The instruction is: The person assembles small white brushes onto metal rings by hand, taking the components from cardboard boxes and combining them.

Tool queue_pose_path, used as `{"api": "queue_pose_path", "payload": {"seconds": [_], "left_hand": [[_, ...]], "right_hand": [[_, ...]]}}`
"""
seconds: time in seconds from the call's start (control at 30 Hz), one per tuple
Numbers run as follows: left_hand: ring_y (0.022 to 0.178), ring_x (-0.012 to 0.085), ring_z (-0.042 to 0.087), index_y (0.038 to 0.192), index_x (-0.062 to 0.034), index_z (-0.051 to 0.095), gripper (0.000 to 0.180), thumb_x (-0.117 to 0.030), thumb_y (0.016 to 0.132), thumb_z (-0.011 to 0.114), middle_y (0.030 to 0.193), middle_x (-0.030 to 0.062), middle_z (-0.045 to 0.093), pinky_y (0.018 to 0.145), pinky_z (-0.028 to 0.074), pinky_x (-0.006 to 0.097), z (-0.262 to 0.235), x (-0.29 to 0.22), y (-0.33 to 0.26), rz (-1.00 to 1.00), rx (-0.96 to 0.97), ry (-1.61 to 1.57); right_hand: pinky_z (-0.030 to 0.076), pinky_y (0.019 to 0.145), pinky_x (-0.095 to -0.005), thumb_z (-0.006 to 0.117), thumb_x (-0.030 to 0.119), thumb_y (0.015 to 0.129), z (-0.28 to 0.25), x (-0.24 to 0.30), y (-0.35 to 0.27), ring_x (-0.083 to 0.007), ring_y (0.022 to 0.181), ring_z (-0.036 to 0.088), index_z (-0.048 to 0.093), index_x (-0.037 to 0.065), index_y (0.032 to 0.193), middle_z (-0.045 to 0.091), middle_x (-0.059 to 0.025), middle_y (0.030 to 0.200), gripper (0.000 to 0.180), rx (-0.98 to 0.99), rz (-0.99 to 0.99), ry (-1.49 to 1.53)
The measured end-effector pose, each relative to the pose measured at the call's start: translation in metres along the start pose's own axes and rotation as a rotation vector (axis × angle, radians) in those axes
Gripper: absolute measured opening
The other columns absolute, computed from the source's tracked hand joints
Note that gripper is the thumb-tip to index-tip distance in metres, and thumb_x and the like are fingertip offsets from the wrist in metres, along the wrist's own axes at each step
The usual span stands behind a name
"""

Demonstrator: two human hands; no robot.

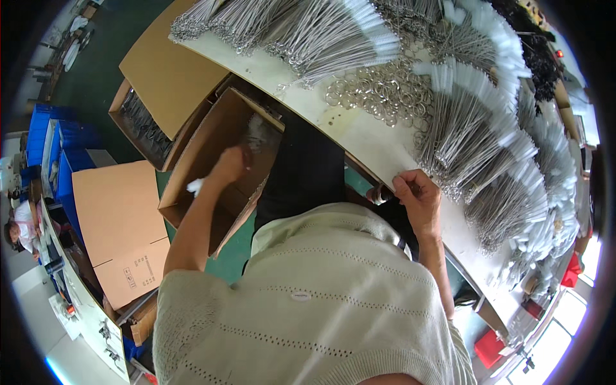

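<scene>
My left hand point(230, 163) reaches down into an open cardboard box point(192, 173) beside the table and is closed around a small bundle of wire brushes with white bristle tips point(256, 131). My right hand point(417, 199) rests at the near edge of the white table point(359, 138), fingers curled against the edge; whether it holds anything is hidden. Fans of thin wire brushes with white tips point(468, 128) lie just beyond it. A heap of metal rings point(378, 93) sits in the table's middle.
Another open box point(144, 125) holding dark metal parts stands further left, with flat cardboard sheets point(122, 224) on the green floor. Blue crates point(61, 154) are stacked at far left, where another person sits. More brush piles point(308, 32) cover the table's far side.
</scene>
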State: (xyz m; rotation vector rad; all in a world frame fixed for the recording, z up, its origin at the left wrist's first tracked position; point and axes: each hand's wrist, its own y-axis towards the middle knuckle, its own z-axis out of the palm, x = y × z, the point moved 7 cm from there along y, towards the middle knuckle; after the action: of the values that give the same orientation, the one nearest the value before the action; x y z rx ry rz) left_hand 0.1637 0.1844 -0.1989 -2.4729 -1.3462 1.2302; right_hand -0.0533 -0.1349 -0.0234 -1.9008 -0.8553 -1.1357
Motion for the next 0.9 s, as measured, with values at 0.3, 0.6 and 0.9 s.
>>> {"api": "queue_pose_path", "payload": {"seconds": [0.3, 0.6, 0.9], "left_hand": [[0.081, 0.0341, 0.063, 0.096, -0.0054, 0.063, 0.024, -0.024, 0.082, 0.059, 0.081, 0.0156, 0.065, 0.075, 0.049, 0.044, 0.083, 0.043, 0.080, 0.437, -0.292, 0.432], [0.083, 0.0178, 0.060, 0.101, -0.0027, 0.061, 0.023, -0.023, 0.092, 0.052, 0.090, 0.0080, 0.065, 0.073, 0.047, 0.031, -0.116, -0.003, 0.016, -0.089, -0.931, -0.103], [0.084, 0.0126, 0.061, 0.106, -0.0007, 0.058, 0.021, -0.017, 0.092, 0.053, 0.097, 0.0074, 0.063, 0.073, 0.048, 0.024, -0.214, -0.368, 0.148, 0.796, -0.546, -0.399]], "right_hand": [[0.047, 0.064, -0.0219, 0.062, 0.008, 0.084, 0.008, -0.005, 0.002, -0.0086, 0.067, 0.060, 0.060, -0.003, 0.086, 0.065, -0.0066, 0.074, 0.011, -0.016, 0.058, -0.057], [0.049, 0.061, -0.0254, 0.067, 0.010, 0.078, -0.012, -0.007, 0.011, -0.0143, 0.065, 0.061, 0.065, 0.001, 0.083, 0.064, -0.0092, 0.078, 0.011, -0.040, -0.065, -0.138], [0.050, 0.060, -0.0310, 0.067, 0.008, 0.076, -0.027, 0.001, 0.006, -0.0229, 0.068, 0.061, 0.064, 0.001, 0.081, 0.061, -0.0110, 0.076, 0.009, 0.053, -0.398, -0.046]]}}
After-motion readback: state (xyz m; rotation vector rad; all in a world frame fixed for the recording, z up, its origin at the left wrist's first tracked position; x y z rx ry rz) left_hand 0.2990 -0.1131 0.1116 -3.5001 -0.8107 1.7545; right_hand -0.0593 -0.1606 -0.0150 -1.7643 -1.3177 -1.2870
